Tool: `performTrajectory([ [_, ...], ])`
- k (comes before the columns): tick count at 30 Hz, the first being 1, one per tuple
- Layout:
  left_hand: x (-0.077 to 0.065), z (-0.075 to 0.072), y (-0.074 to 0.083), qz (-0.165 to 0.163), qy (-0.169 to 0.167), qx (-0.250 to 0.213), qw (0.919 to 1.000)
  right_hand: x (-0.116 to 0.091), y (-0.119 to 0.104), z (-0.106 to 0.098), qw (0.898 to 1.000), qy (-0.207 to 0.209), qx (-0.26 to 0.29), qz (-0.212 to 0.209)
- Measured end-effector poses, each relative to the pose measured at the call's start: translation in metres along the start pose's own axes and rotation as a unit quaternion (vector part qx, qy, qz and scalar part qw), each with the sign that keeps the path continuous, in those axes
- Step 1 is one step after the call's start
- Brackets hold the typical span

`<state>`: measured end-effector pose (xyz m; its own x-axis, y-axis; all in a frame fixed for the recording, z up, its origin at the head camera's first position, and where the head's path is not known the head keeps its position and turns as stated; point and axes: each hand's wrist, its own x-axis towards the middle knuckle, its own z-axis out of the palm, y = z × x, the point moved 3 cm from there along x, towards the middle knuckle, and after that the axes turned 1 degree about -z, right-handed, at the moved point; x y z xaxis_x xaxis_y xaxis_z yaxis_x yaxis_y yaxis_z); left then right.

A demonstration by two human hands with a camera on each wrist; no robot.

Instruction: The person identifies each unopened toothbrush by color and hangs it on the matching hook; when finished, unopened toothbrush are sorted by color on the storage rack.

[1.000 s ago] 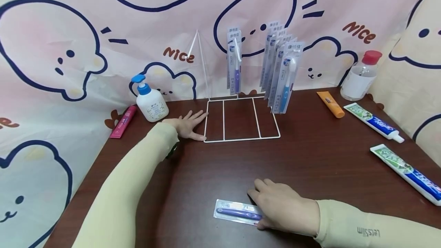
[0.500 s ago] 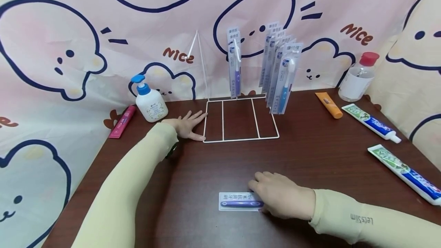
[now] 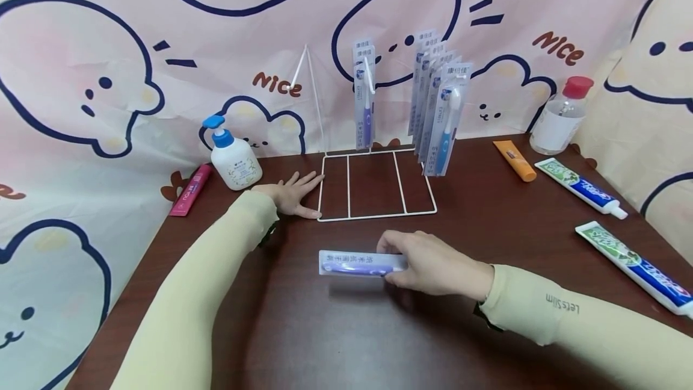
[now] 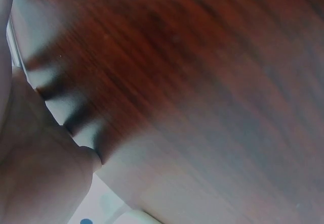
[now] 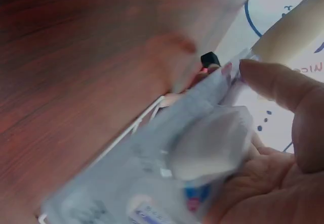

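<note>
My right hand (image 3: 433,262) grips one end of a packaged purple toothbrush (image 3: 352,265), held above the table with a shadow under it. In the right wrist view the clear toothbrush pack (image 5: 136,163) lies between thumb and fingers. My left hand (image 3: 292,194) rests with fingers spread on the table, its fingertips touching the left edge of the white wire rack (image 3: 377,216). More packaged toothbrushes hang from the rack's hooks: a purple one (image 3: 366,98) in the middle and a row with a blue one (image 3: 445,122) on the right. The left hook (image 3: 296,71) carries nothing.
A pump bottle (image 3: 236,161) and a pink tube (image 3: 191,190) stand and lie at the left. On the right are an orange tube (image 3: 514,160), two toothpaste tubes (image 3: 582,186) and a red-capped bottle (image 3: 560,116). A patterned cloth (image 3: 227,41) hangs behind the table.
My right hand has lifted the packaged toothbrush off the table and carried it forward, toward the rack. The left hand has stayed at the rack's edge.
</note>
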<state>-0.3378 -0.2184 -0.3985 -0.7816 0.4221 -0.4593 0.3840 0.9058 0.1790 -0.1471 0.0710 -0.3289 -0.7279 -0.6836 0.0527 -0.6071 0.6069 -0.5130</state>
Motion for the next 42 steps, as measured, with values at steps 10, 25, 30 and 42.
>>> performTrajectory([
  [10,-0.004,-0.001,0.002,0.004,0.004,0.005,1.0,0.006,0.017,0.001,0.998,-0.033,0.037,0.026],
  [25,-0.003,-0.001,0.003,-0.001,-0.005,0.004,1.0,0.002,0.011,0.012,0.991,-0.101,-0.076,-0.045],
  [30,-0.003,-0.002,0.003,0.001,-0.001,0.007,1.0,-0.006,-0.001,0.011,0.976,-0.13,-0.169,-0.054],
  [42,-0.004,-0.002,0.004,0.001,-0.007,0.004,1.0,-0.008,0.014,0.01,0.952,-0.15,-0.236,-0.122],
])
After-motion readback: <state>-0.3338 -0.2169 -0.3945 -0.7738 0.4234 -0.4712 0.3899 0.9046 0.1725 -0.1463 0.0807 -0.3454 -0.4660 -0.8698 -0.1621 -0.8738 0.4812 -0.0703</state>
